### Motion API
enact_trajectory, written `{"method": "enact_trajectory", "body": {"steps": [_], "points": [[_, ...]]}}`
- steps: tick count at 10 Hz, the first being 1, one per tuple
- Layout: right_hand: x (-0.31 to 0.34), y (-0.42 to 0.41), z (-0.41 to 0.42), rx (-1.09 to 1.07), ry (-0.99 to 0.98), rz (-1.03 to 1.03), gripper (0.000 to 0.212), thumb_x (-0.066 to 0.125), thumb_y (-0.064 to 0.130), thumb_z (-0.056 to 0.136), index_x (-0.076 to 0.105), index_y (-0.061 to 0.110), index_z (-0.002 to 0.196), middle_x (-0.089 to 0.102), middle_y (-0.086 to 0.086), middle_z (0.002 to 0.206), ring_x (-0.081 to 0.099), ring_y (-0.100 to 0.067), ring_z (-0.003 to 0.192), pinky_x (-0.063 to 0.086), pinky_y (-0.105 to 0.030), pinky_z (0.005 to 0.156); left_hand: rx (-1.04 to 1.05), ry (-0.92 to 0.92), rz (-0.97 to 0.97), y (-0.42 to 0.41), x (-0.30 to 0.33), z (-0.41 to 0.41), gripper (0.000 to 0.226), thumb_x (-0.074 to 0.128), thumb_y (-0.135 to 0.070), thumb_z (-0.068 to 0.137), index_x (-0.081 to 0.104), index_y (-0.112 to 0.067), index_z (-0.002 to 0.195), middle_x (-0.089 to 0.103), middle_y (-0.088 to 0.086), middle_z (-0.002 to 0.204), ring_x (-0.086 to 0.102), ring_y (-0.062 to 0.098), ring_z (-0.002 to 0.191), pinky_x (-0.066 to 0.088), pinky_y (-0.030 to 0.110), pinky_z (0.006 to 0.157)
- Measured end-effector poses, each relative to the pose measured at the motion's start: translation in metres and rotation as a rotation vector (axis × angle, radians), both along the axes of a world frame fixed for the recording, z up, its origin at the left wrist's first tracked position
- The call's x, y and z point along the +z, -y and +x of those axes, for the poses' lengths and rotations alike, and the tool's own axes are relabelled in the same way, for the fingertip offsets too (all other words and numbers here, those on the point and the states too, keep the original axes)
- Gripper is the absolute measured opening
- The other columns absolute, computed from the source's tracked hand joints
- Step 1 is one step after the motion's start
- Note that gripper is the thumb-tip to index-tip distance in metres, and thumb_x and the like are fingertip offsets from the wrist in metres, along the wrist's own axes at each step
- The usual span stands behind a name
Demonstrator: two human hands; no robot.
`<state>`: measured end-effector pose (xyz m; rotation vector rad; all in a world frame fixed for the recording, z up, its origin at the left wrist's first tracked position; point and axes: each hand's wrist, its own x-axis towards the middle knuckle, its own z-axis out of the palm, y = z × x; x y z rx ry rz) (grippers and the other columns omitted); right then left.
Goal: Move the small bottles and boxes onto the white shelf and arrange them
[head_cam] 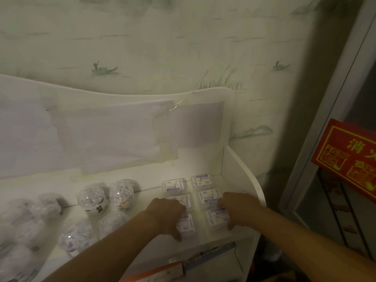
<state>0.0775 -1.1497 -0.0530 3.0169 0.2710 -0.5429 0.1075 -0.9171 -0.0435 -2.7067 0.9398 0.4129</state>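
Landmark: the white shelf, taken at its right side wall; every place below is told from that wall.

Boxes: six small clear boxes with blue and white labels lie flat in two columns of three just left of the wall. The back pair and sit free; the others are partly under the hands.

Right hand: knuckles up, fingers curled down over the column nearest the wall, touching the middle box and the front box. Whether it pinches one or only nudges it, I cannot tell.

Left hand: fingers bent over the far column, covering much of its middle box and front box, thumb pointing down at the shelf's front edge. Its hold is hidden too.

Bottles: round clear bottles, some with printed bands, stand further left of the wall; the nearest upright pair is and, with more blurred ones beyond.

Step in hand, as I judge it: squaring the box grid.

Doing it well: slide rather than lift, push each column's front box back until its edge lines up with its neighbour across the gap, and keep the gaps even.

Risk: the front boxes lie near the shelf lip, so any pull towards the person could tip one off.
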Motion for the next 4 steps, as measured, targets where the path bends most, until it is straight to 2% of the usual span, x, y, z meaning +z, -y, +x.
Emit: {"method": "enact_trajectory", "body": {"steps": [3,4], "points": [[0.0,0.003,-0.009,0.024,0.027,0.007,0.071,0.076,0.04,0.077,0.043,0.026,0.138,0.051,-0.002,0.133,0.057,-0.024,0.113,0.049,-0.04,0.094,0.053,-0.066,-0.043,-0.009,0.002,-0.006,0.085,0.07,-0.061,0.074,0.033,-0.03,0.144,0.048,0.0,0.141,0.048,0.024,0.126,0.04,0.044,0.104],[0.003,0.004,-0.008,0.018,0.028,0.028,0.076,0.075,0.043,0.077,0.038,0.029,0.142,0.048,-0.002,0.138,0.054,-0.026,0.118,0.046,-0.041,0.097,0.067,-0.069,-0.063,-0.008,0.011,-0.008,0.078,0.065,-0.061,0.078,0.035,-0.031,0.143,0.048,-0.001,0.142,0.048,0.024,0.127,0.04,0.042,0.104]]}}
